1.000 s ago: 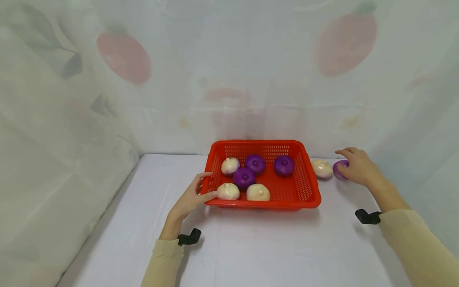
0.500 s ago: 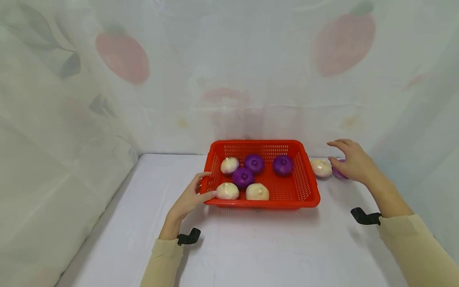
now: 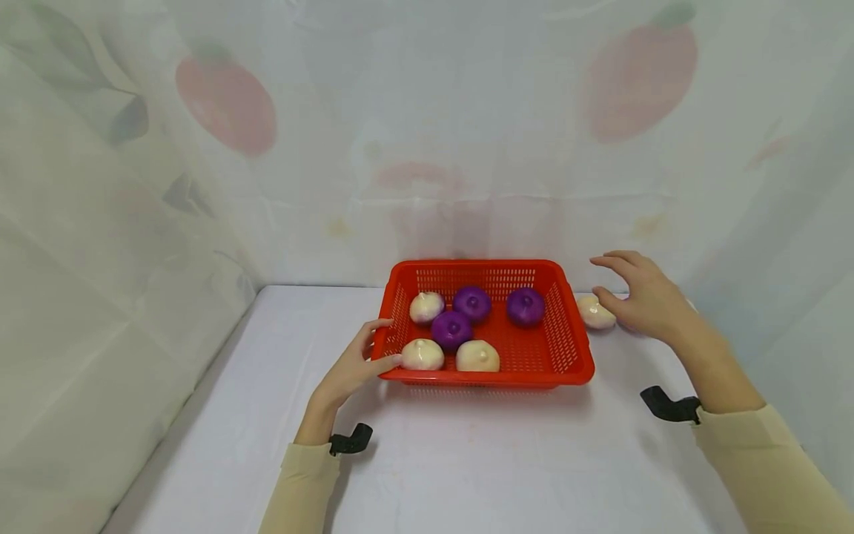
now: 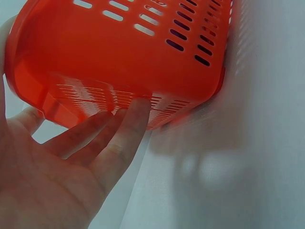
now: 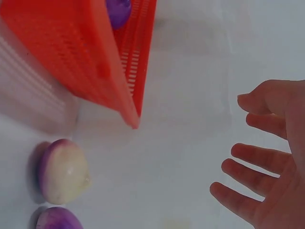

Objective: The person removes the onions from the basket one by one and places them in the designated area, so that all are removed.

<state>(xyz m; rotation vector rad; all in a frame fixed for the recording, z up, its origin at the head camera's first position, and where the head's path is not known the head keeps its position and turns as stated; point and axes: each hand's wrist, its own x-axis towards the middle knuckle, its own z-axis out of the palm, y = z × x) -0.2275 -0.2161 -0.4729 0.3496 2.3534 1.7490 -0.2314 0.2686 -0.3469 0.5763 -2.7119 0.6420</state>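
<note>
My left hand [image 3: 353,371] holds the left end of a red plastic basket [image 3: 580,348], with the thumb over the front corner of the rim. From the left wrist view, fingers [image 4: 125,138] lie against the outer wall. White bulbs tinged purple, such as one [image 3: 423,354] at the front, and purple bulbs, such as one [image 3: 525,306] at the right, lie inside. Outside, right of the basket, sits a white bulb [image 3: 594,312]. My right hand [image 3: 650,300] hovers beside and above it, fingers spread, holding nothing. Behind that hand, a purple bulb [image 5: 58,219] is mostly hidden in the head view.
A white cloth [image 3: 494,460] covers the table. Pale printed fabric [image 3: 427,111] hangs behind the basket, and more fabric [image 3: 80,297] rises on the left. Black wrist mounts, one [image 3: 351,439] on the left and one [image 3: 669,406] on the right, stick out from the wrists.
My right hand has left the purple bulb, rising and moving left towards the white bulb; the purple one stays on the table. The left hand remains on the basket.
</note>
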